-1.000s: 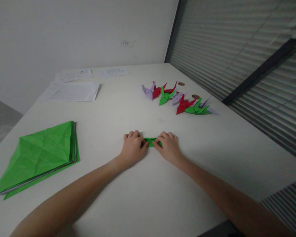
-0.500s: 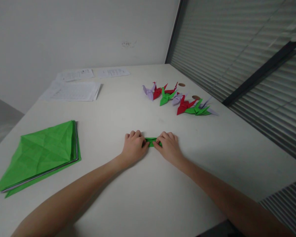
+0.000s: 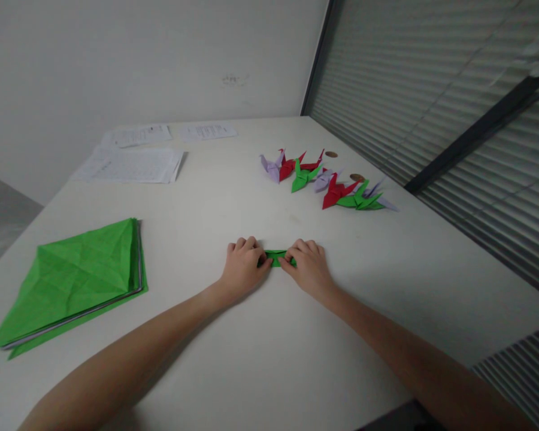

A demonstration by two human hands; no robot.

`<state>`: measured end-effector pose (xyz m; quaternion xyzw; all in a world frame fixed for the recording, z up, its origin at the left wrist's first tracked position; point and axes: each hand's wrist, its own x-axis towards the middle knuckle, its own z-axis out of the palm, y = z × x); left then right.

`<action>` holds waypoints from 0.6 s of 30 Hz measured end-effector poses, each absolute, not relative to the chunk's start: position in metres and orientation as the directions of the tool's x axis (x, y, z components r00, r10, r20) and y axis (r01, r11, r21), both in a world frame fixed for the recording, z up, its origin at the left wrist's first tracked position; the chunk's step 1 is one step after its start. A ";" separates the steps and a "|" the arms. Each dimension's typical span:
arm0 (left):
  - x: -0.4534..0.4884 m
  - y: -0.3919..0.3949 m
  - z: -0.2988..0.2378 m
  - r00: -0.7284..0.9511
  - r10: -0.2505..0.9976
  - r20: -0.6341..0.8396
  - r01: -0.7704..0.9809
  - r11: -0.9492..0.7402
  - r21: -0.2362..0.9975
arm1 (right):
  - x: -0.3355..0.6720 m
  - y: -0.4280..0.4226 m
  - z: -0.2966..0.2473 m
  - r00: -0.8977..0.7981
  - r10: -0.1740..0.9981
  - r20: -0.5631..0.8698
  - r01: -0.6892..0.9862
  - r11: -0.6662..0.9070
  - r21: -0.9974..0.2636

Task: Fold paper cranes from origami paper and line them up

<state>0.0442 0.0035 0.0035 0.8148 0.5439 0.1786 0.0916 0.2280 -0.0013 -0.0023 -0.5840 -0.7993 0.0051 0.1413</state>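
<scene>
A small folded piece of green paper (image 3: pixel 276 258) lies on the white table between my hands. My left hand (image 3: pixel 245 263) pinches its left end, with the fingers curled and the thumb pressed on the paper. The right end is gripped the same way by my right hand (image 3: pixel 309 264). Both ends of the paper are hidden under the fingers, and only its middle shows, with a crease along the upper edge.
Folded paper cranes (image 3: pixel 335 190) in red, green and lilac stand at the back right. A stack of green paper sheets (image 3: pixel 81 269) lies at the left. Printed papers (image 3: pixel 135 166) rest at the back left. Window blinds (image 3: pixel 431 90) border the table's right side.
</scene>
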 end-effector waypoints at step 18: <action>0.042 -0.030 0.010 0.685 0.673 0.281 0.708 -0.706 -0.036 | 0.226 -0.002 -0.001 -0.277 0.939 0.205 0.933 0.314 -0.177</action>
